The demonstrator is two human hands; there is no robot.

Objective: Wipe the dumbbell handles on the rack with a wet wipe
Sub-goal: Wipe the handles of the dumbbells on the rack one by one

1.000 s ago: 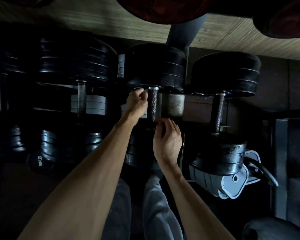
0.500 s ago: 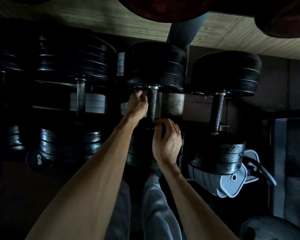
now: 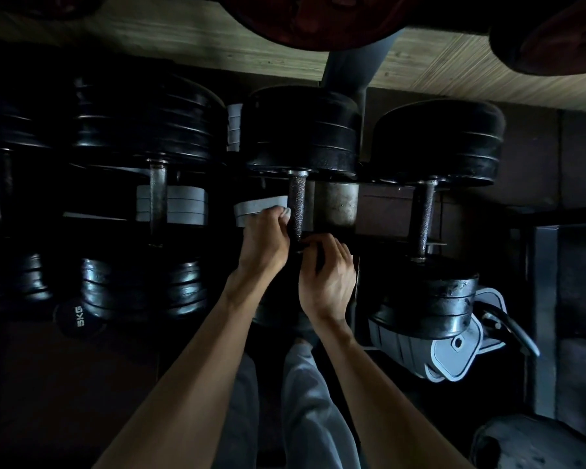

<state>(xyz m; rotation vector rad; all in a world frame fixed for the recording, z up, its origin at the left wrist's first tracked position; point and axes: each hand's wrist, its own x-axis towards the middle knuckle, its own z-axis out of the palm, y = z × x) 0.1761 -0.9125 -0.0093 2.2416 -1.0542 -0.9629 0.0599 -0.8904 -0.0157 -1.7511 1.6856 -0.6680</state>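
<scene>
**A:** Where is the handle being worked on?

**B:** It's the knurled handle [image 3: 297,208] of the middle dumbbell [image 3: 301,130], running up the frame from the hands to the black plates above. Both hands sit at its lower end, one on each side.

**A:** What is the left hand doing?

**B:** The left hand [image 3: 263,243] is just beside the handle on its left, fingers curled, fingertips against the bar's side. A small pale patch shows at those fingertips — it may be the wet wipe [image 3: 286,211], but the light is too dim to be sure, so I cannot tell whether that hand grips anything.

**A:** And the right?

**B:** The right hand [image 3: 329,272] is below and to the right, its fingers curled in around the bottom end of the handle, where the bar meets the lower plates. It grips the bar there.

**A:** Anything else nearby?

**B:** Another dumbbell [image 3: 430,143] stands to the right with its own handle [image 3: 426,218] well apart from the hands, and one more [image 3: 149,130] to the left. A small weight marked 5KG [image 3: 78,316] lies low on the left — and grey trouser legs [image 3: 305,401] show between the forearms.
</scene>
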